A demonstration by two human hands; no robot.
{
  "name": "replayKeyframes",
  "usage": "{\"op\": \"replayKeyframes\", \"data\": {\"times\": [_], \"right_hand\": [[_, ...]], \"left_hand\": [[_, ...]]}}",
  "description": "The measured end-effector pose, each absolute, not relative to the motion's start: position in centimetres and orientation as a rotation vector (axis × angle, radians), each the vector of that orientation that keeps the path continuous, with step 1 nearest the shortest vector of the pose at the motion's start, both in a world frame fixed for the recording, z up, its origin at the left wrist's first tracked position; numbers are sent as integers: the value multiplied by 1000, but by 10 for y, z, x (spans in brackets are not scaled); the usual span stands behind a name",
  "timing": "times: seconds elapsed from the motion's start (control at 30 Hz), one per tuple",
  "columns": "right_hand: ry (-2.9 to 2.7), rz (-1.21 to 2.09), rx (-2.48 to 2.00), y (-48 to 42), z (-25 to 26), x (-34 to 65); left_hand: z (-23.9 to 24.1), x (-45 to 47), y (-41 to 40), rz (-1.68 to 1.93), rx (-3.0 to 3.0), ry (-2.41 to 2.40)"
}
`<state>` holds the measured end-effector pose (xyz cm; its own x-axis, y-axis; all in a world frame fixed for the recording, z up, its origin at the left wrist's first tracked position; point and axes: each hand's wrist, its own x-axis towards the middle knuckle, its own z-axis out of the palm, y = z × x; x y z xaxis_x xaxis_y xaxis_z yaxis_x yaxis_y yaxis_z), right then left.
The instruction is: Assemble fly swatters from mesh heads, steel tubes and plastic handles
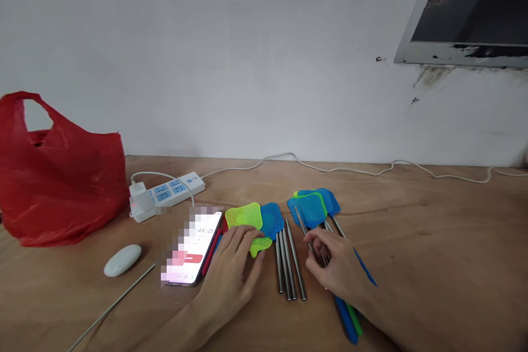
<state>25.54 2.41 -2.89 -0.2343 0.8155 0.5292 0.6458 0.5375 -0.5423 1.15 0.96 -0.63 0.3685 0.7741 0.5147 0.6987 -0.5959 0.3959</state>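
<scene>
My left hand lies over a yellow-green mesh swatter head, its fingers loosely bent and the thumb apart. A blue mesh head and a smaller green mesh piece are beside its fingertips. Between my hands several bare metal rods lie side by side. My right hand pinches a slim metal rod that points up across a blue swatter head. More blue and green heads overlap behind it. Blue handles and a green handle stick out below my right wrist.
A lit phone lies left of my left hand. Farther left are a white mouse-like object, a white power strip with a plugged-in charger, and a red plastic bag. A white cable runs along the wall.
</scene>
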Motion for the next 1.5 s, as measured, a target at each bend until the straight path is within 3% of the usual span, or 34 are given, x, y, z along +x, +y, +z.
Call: {"op": "replayKeyframes", "data": {"times": [0.13,0.3,0.53,0.83,1.0,1.17,1.5], "right_hand": [[-1597,586,-1097,25,-25,256],[-1023,964,-990,30,-15,257],[-880,1324,-970,30,-7,253],[-1006,1319,-979,28,-7,252],[-1029,1322,-987,28,-13,254],[-1090,1350,-967,29,-21,256],[-1145,1385,-979,29,-24,255]], "left_hand": [[-10,6,17,1121,2608,1519],[-17,4,19,955,2633,1604],[-16,7,14,766,2647,1593],[-5,19,0,618,2684,1134],[-4,10,10,659,2687,1500],[-1,2,20,367,2637,1987],[-3,2,17,193,2652,1967]]}}
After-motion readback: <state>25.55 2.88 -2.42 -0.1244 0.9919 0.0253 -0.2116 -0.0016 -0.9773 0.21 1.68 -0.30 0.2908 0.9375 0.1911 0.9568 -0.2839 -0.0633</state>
